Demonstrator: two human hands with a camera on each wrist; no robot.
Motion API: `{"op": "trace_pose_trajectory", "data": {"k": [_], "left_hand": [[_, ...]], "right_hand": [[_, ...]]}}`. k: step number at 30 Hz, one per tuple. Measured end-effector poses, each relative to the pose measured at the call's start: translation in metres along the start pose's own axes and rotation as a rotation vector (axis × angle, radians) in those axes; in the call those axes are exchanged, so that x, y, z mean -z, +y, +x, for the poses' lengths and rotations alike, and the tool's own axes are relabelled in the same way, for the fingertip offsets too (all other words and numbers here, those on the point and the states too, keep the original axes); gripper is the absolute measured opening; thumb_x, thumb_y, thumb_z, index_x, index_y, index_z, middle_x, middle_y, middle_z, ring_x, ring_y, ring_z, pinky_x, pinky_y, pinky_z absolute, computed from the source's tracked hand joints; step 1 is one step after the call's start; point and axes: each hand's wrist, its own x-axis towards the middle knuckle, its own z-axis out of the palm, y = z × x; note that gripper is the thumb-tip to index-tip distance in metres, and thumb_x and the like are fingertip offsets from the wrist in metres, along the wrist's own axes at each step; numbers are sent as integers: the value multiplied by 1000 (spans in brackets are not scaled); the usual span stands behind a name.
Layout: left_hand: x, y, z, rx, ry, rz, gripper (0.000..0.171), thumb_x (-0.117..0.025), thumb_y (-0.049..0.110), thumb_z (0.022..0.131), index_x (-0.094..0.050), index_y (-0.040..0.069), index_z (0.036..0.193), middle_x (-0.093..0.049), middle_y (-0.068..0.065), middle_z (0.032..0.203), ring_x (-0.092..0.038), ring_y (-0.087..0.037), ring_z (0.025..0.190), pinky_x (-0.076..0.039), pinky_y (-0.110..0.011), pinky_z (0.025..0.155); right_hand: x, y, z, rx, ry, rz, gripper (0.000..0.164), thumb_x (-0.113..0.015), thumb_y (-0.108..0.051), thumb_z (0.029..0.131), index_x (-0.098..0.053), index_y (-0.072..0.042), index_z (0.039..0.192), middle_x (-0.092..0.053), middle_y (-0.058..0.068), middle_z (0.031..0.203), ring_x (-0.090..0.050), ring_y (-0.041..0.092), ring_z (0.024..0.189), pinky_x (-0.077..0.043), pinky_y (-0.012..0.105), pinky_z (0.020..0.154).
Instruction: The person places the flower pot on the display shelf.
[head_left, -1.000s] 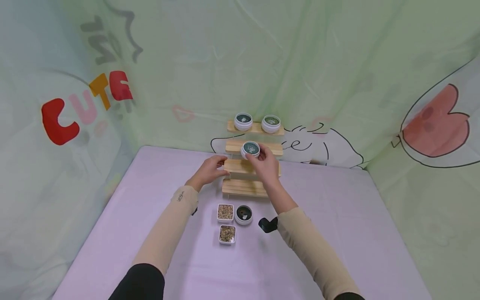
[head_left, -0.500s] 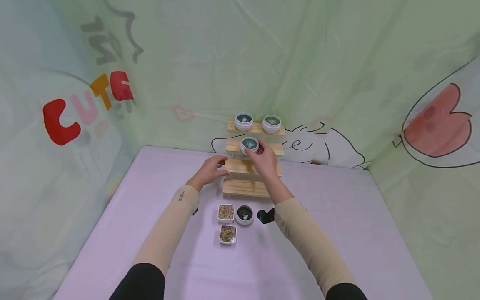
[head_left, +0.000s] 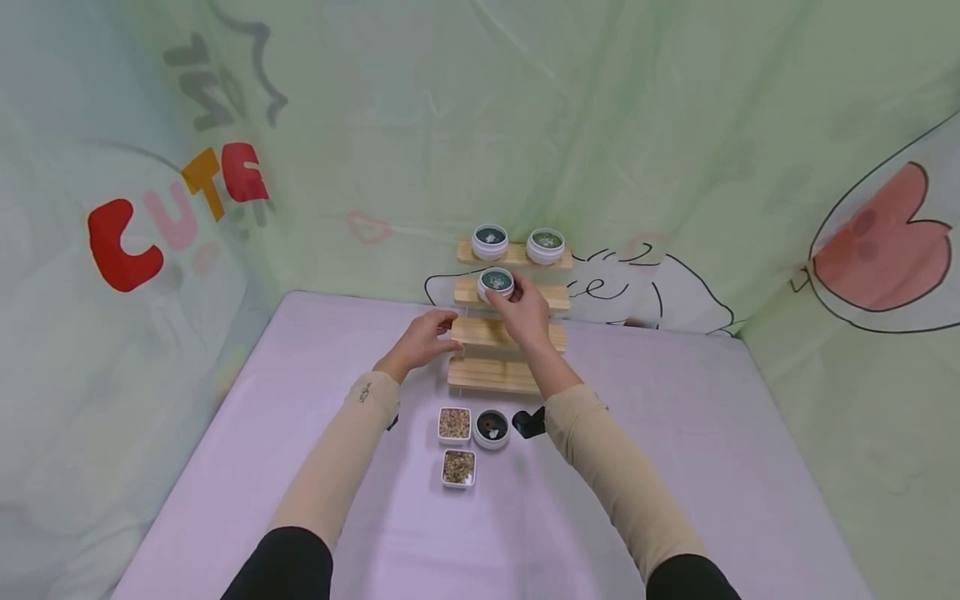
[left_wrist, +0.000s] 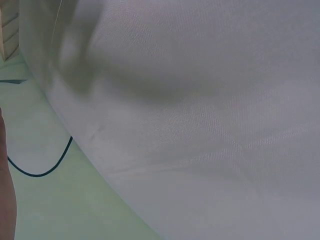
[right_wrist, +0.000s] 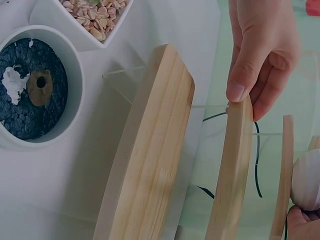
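Tabletop (head_left: 712, 467): left hand (head_left: 417, 340) pinches rack (head_left: 491, 375), right hand (head_left: 531, 317) grasps 1 pot (head_left: 496, 283); rack's top bears 2 pots (head_left: 545, 247), 3 tubs (head_left: 454, 424) seemingly remain before it.

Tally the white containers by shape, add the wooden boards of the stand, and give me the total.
Round white containers: 4
Square white containers: 2
Wooden boards: 4
Total: 10

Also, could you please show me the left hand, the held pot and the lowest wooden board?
Left hand (head_left: 418, 341): head view, between wrist and fingers.
Held pot (head_left: 496, 281): head view, its dark top.
Lowest wooden board (right_wrist: 152, 155): right wrist view, its broad top face.
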Motion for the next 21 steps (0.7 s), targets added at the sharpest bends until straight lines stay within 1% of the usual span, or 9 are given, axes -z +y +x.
{"op": "trace_pose_trajectory", "data": {"k": [4,9,17,21], "left_hand": [[1,1,1,8,-2,0,64,-77,16,86,-47,-6,139,-51,-21,137,-54,-30,122,-46,-34,107],[0,0,1,-7,2,-3,63,-76,14,86,-47,-7,138,-52,-22,135,-55,-31,121,-46,-34,107],[-1,1,1,-12,7,-2,63,-76,13,86,-48,-8,138,-53,-22,134,-55,-31,120,-47,-35,106],[-1,1,0,-9,11,-7,63,-77,12,86,-48,-8,138,-53,-23,135,-56,-31,120,-46,-35,107]], "right_hand": [[0,-1,2,6,-7,4,64,-74,-26,88,-48,-1,141,-58,16,133,-57,22,120,-51,30,100],[0,-1,3,-3,-12,14,66,-74,-25,88,-46,1,142,-57,17,134,-56,23,120,-51,31,100],[0,-1,2,5,-19,-5,65,-73,-27,89,-47,0,142,-57,16,133,-56,23,120,-51,32,100],[0,-1,2,1,-19,12,67,-73,-27,89,-45,0,143,-55,17,137,-54,23,123,-49,30,102]]}}
